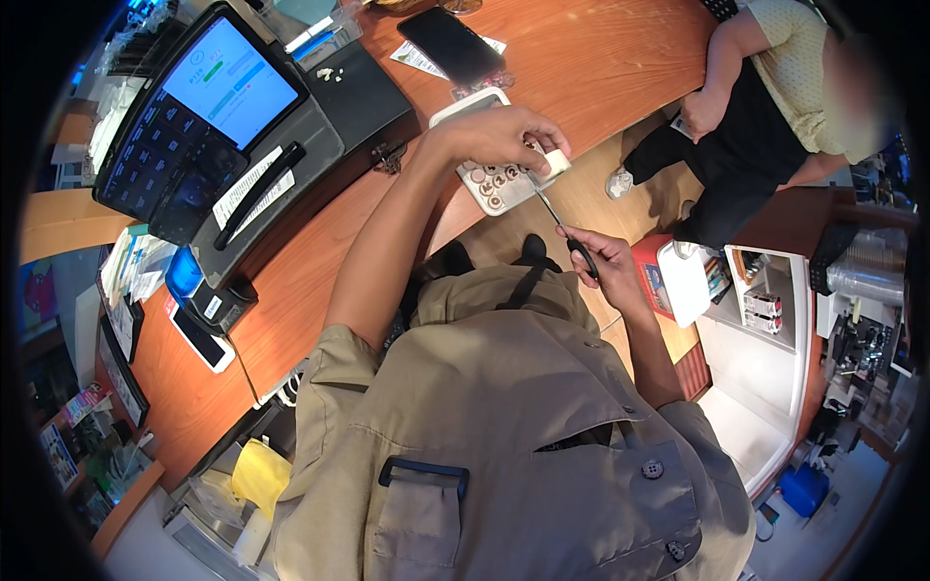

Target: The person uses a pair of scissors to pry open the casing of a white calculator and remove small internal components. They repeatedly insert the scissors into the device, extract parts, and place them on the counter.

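My left hand is closed on a small cream-white block over a white tray. Several small round pieces with brown markings lie in the tray, partly under my left hand and wrist. My right hand, below and to the right, grips black-handled scissors. Their narrow metal blades point up-left to the block.
A wooden counter holds a phone, a touchscreen terminal, a black box and a white-framed phone. A seated person is at the right, near a white cabinet and a red container.
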Motion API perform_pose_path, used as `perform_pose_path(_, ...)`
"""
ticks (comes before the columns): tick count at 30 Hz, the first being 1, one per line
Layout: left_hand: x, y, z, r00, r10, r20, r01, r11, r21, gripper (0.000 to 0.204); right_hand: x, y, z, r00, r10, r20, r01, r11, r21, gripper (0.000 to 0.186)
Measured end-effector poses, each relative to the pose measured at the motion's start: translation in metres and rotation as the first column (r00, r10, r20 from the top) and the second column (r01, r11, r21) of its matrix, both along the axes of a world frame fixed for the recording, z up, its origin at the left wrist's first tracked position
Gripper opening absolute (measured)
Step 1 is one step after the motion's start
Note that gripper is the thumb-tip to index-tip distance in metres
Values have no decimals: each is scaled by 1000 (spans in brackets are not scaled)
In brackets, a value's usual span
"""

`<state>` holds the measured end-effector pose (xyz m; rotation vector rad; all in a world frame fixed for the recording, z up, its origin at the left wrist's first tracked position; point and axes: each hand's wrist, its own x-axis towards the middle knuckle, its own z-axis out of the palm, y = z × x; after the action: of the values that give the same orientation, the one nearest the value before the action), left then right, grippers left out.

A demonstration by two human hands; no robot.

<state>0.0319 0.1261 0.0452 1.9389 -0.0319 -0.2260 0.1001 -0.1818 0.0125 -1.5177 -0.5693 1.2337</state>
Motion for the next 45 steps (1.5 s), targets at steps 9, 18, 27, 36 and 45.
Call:
perform_pose_path(9, 0, -1, -3, 999, 26, 31, -24, 999, -43, 40, 5, 0, -3, 1000, 25, 16, -25, 1000, 9, 39)
perform_pose_path(18, -7, 20, 6, 883, 299, 362, -377, 910, 169, 43, 4, -6, -17, 993, 93, -68, -75, 972, 224, 44)
perform_pose_path(27, -16, 18, 13, 744, 476, 468, -654, 382, 653, 30, 7, 15, -15, 952, -277, 131, 247, 946, 208, 45)
perform_pose_path(36, -12, 18, 10, 782, 529, 330, -504, 225, 834, 21, -4, 103, 6, 375, -273, 886, 120, 962, 245, 60)
perform_pose_path(45, -62, -33, 13, 704, 392, 592, -677, 622, 392, 38, 1, 102, 20, 554, -270, 787, 128, 962, 240, 52)
